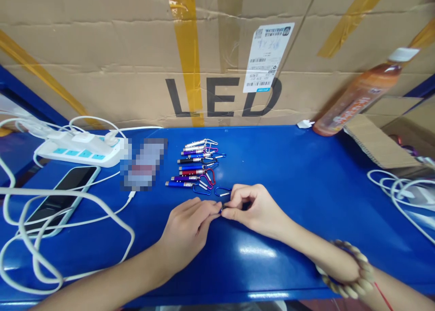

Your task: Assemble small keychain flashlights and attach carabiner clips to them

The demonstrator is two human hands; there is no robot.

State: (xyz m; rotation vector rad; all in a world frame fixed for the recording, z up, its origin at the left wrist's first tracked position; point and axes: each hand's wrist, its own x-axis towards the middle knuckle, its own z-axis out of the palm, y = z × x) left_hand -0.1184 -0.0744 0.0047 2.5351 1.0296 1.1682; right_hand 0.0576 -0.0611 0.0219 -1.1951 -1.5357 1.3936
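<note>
My left hand (190, 225) and my right hand (254, 209) meet over the blue tabletop, both closed in a pinch. Between their fingertips is a small part with a dark and silvery look, mostly hidden, so its kind cannot be told. A blue carabiner clip (222, 192) shows just behind the fingers of my right hand; whether it joins the pinched part is hidden. Beyond my hands several pen-shaped keychain lights with carabiner clips lie in a rough column. Among them are a blue light (180, 184), a red light (192, 172), a black light (190, 161) and a silver light (195, 143).
A large cardboard box (129, 89) stands along the back. At left are a white power strip (81, 150), a phone (63, 197), a blurred-out device (145, 163) and looping white cables (98, 200). A drink bottle (360, 98) leans at right, near an opened carton (377, 143).
</note>
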